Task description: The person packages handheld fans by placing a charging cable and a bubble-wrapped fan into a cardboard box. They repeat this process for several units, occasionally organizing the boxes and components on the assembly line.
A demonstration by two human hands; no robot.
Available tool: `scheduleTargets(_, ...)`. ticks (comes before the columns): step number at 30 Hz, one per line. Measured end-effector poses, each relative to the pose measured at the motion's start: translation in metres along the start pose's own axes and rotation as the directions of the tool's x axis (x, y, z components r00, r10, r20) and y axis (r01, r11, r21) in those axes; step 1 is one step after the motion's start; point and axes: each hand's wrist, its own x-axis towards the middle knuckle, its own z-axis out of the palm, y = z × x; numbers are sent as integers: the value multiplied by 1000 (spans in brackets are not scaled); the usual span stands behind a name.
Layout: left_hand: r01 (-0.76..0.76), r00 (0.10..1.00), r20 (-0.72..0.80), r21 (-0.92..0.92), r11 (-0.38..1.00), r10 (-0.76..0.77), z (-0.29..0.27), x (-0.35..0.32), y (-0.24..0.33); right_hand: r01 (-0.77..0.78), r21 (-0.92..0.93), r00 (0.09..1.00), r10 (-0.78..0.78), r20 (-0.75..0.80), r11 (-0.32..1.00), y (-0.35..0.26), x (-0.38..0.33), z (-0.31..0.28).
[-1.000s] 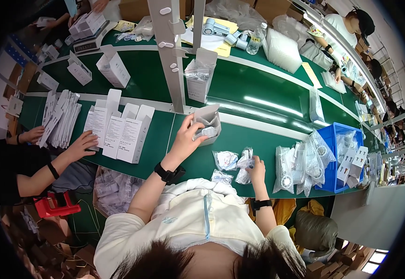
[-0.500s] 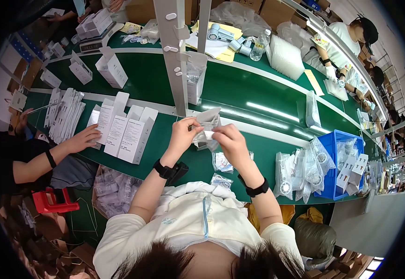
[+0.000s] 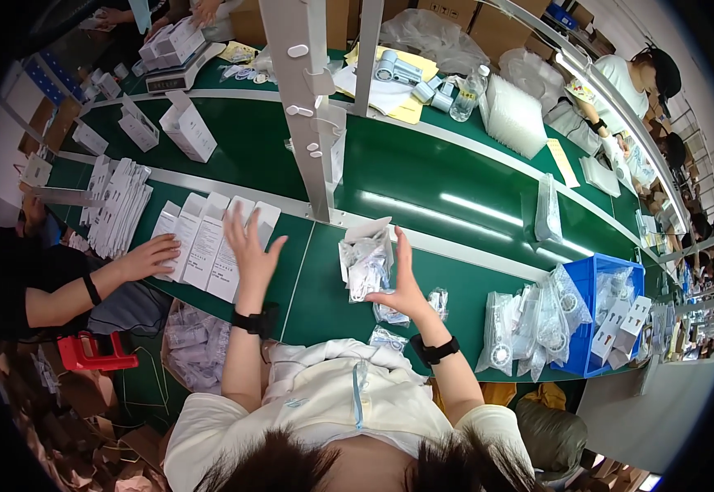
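Note:
My left hand (image 3: 248, 250) is open with fingers spread, a little blurred, over the rightmost of several white cartons (image 3: 195, 246) lying side by side. My right hand (image 3: 404, 287) holds an open white box (image 3: 345, 264) at its right side, thumb at the near edge and fingers along the side. Clear-bagged pieces (image 3: 368, 261) fill the mouth of this box, and its flap stands up at the far end. Small clear-bagged parts (image 3: 390, 338) lie on the green table (image 3: 303, 303) near my body, another packet (image 3: 437, 303) beside my right wrist.
A co-worker's hand (image 3: 150, 256) rests on the cartons at left, beside stacked flat cartons (image 3: 120, 209). Bagged handheld fans (image 3: 500, 332) and a blue bin (image 3: 578, 283) stand at right. A grey post (image 3: 301, 107) rises at the table's far edge.
My left hand has let go of the clear bag and moved left to the cartons. My right hand has shifted onto the box's side; the bagged pieces now show in its mouth.

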Motion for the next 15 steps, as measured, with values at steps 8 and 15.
scheduleTargets(8, 44, 911, 358, 407, 912, -203, 11, -43, -62, -94, 157, 983, 67, 170, 983, 26, 8, 9)
scheduleTargets(15, -298, 939, 75, -312, 902, 337, -1, -41, 64, -74, -31, 997, 75, 29, 997, 14, 3, 10)
